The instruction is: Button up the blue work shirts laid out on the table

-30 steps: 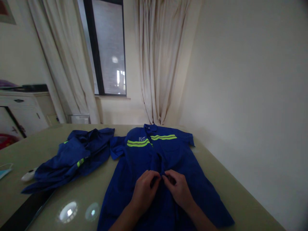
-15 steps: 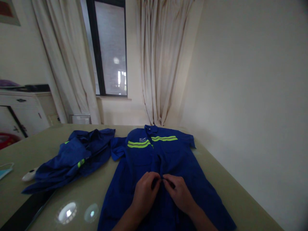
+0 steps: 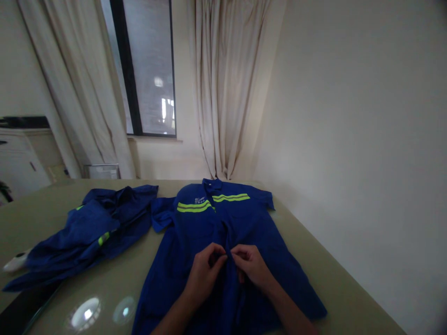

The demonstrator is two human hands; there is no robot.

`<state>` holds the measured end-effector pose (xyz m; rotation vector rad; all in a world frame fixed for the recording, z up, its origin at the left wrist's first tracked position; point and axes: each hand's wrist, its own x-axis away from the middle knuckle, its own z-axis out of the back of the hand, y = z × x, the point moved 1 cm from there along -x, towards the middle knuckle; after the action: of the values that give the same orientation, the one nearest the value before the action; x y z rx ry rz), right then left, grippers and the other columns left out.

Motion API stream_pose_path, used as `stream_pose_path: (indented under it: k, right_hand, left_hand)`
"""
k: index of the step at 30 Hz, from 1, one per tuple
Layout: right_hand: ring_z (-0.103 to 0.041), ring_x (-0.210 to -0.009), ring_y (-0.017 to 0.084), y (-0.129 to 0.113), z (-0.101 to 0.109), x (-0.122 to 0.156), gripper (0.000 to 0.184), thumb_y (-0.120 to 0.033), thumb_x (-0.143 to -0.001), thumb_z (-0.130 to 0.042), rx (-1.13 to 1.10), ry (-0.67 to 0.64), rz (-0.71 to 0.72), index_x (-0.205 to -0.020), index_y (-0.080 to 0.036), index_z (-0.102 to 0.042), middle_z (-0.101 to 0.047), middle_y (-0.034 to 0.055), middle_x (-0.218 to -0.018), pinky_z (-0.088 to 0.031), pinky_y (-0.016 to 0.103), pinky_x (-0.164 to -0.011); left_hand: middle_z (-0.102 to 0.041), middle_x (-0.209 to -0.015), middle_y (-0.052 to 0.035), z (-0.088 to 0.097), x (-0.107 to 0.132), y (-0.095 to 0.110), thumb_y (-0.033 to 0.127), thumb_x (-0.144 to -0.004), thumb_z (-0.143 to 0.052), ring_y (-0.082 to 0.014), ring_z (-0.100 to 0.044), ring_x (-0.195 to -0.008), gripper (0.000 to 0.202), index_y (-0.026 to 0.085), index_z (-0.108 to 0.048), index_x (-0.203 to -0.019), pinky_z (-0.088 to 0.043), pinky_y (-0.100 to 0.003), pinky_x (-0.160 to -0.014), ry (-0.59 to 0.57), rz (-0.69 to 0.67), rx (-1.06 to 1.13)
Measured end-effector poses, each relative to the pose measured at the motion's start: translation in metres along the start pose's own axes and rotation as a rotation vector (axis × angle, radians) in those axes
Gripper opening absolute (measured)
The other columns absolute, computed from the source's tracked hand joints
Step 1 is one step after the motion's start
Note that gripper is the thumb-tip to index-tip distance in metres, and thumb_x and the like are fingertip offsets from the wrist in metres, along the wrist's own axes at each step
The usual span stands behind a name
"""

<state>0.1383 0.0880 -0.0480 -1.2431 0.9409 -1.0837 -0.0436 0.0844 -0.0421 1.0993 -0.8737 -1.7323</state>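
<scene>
A blue short-sleeved work shirt (image 3: 206,228) lies spread front up, its collar toward the far side and yellow-green reflective bands across the chest. At its front opening, my left hand (image 3: 206,267) pinches the left edge of the cloth between thumb and fingers. Just beside it, my right hand (image 3: 253,265) pinches the other edge. A small gap parts the fingertips of both hands. Whatever button or fastener may be between the fingers is too small to make out.
A second blue garment (image 3: 94,228) lies crumpled on the left of the glossy table (image 3: 104,284). A white object (image 3: 16,261) pokes out beneath it, near a dark flat panel (image 3: 31,304). The wall (image 3: 349,139) runs along the table's right side; curtains (image 3: 226,93) hang behind.
The view has turned slightly right, so everything sits further left. Both hands still pinch the shirt front, a little higher up, and the fingertips have drawn slightly apart.
</scene>
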Motion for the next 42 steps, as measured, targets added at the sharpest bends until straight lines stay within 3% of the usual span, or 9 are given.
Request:
stream_pose_path:
  k: [3, 8, 13, 21, 27, 33, 38, 42]
  right_hand:
    - [-0.051, -0.039, 0.010, 0.001, 0.001, 0.001, 0.045, -0.061, -0.077, -0.072, 0.079, 0.029, 0.070, -0.083, -0.017, -0.070, -0.060, -0.0039, -0.054, -0.041, 0.021, -0.041]
    - [-0.056, -0.058, 0.013, -0.004, 0.002, 0.006, 0.024, -0.041, -0.086, -0.068, 0.335, 0.115, 0.277, -0.089, -0.018, -0.076, -0.065, -0.0007, -0.066, -0.043, 0.023, -0.056]
    - [-0.055, -0.065, 0.014, -0.012, 0.000, 0.009, 0.014, -0.029, -0.088, -0.065, 0.499, 0.161, 0.399, -0.089, -0.020, -0.075, -0.059, -0.0012, -0.071, -0.042, 0.024, -0.062]
    - [-0.055, -0.064, 0.013, -0.011, -0.001, 0.012, 0.014, -0.022, -0.091, -0.060, 0.655, 0.154, 0.470, -0.091, -0.020, -0.073, -0.056, -0.0012, -0.071, -0.041, 0.024, -0.061]
    - [-0.057, -0.064, 0.013, -0.010, -0.001, 0.013, 0.016, -0.023, -0.094, -0.057, 0.747, 0.104, 0.508, -0.098, -0.021, -0.073, -0.059, 0.0000, -0.075, -0.041, 0.023, -0.061]
    - [-0.058, -0.066, 0.014, -0.011, 0.001, 0.011, 0.015, -0.024, -0.096, -0.057, 0.722, 0.149, 0.509, -0.097, -0.021, -0.072, -0.058, -0.0001, -0.075, -0.043, 0.024, -0.063]
    - [-0.057, -0.066, 0.014, -0.008, 0.001, 0.009, 0.013, -0.024, -0.095, -0.059, 0.674, 0.161, 0.483, -0.094, -0.022, -0.072, -0.058, -0.0008, -0.074, -0.043, 0.025, -0.064]
    - [-0.058, -0.068, 0.014, -0.009, 0.000, 0.009, 0.013, -0.024, -0.095, -0.059, 0.636, 0.150, 0.467, -0.094, -0.021, -0.072, -0.059, -0.0002, -0.076, -0.043, 0.025, -0.066]
  left_hand:
    - [-0.071, -0.078, 0.0009, -0.001, 0.000, -0.003, 0.037, -0.088, -0.064, -0.0141, -0.058, -0.063, 0.017, 0.021, -0.070, -0.091, -0.043, -0.024, -0.060, 0.025, 0.033, 0.019]
    - [-0.064, -0.062, 0.0028, -0.001, 0.000, -0.010, 0.036, -0.084, -0.066, -0.0144, -0.057, -0.059, 0.017, 0.020, -0.071, -0.081, -0.039, -0.023, -0.056, 0.003, 0.117, -0.005]
    - [-0.070, -0.074, 0.0018, 0.000, 0.000, -0.008, 0.033, -0.085, -0.065, -0.0137, -0.058, -0.063, 0.014, 0.020, -0.071, -0.089, -0.041, -0.023, -0.059, -0.009, 0.076, 0.023]
    - [-0.069, -0.073, -0.0005, 0.001, -0.003, -0.005, 0.045, -0.085, -0.068, -0.0154, -0.059, -0.067, 0.028, 0.018, -0.071, -0.082, -0.042, -0.024, -0.061, -0.033, 0.141, 0.120]
    - [-0.066, -0.072, 0.0003, 0.000, -0.004, -0.009, 0.042, -0.085, -0.067, -0.0143, -0.055, -0.065, 0.025, 0.017, -0.068, -0.082, -0.040, -0.024, -0.059, -0.043, 0.153, 0.094]
    - [-0.069, -0.085, -0.0020, 0.000, -0.003, -0.012, 0.037, -0.091, -0.057, -0.0162, -0.060, -0.075, 0.022, 0.018, -0.068, -0.096, -0.044, -0.026, -0.069, -0.088, 0.108, 0.179]
    - [-0.067, -0.078, 0.0008, -0.001, -0.001, -0.007, 0.033, -0.084, -0.065, -0.0141, -0.054, -0.065, 0.018, 0.019, -0.067, -0.095, -0.041, -0.024, -0.061, -0.054, 0.121, 0.076]
    - [-0.069, -0.079, 0.0008, -0.001, 0.001, 0.000, 0.033, -0.086, -0.062, -0.0135, -0.054, -0.063, 0.017, 0.020, -0.069, -0.094, -0.040, -0.024, -0.060, -0.025, 0.106, 0.024]
